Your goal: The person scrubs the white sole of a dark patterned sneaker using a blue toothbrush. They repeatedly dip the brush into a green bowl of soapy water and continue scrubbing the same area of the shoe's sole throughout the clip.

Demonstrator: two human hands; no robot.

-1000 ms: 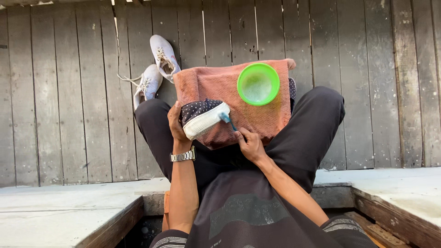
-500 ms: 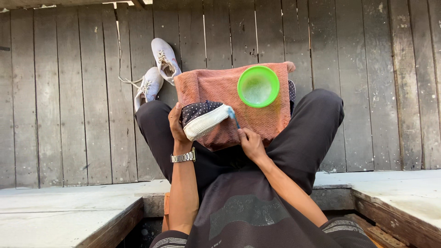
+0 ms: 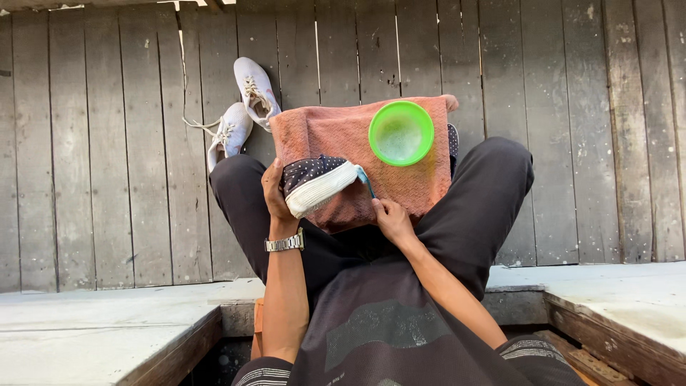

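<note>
My left hand (image 3: 275,194), with a metal watch (image 3: 284,243) on its wrist, grips a dark dotted shoe with a white sole (image 3: 318,184), tilted on its side over my lap. My right hand (image 3: 391,218) holds a small blue-handled brush (image 3: 365,182) against the shoe's sole at its right end. Under the shoe a salmon-pink towel (image 3: 343,132) lies spread over my knees. A round green bowl (image 3: 401,133) sits on the towel, to the upper right of the shoe.
A pair of white sneakers (image 3: 243,111) lies on the grey wooden plank floor (image 3: 107,157) beyond my left knee. I sit on a concrete ledge (image 3: 93,329) in dark trousers; a wooden edge (image 3: 614,343) runs at the lower right.
Both hands and the shoe have stayed almost still; the right hand with the brush has shifted only slightly at the sole.
</note>
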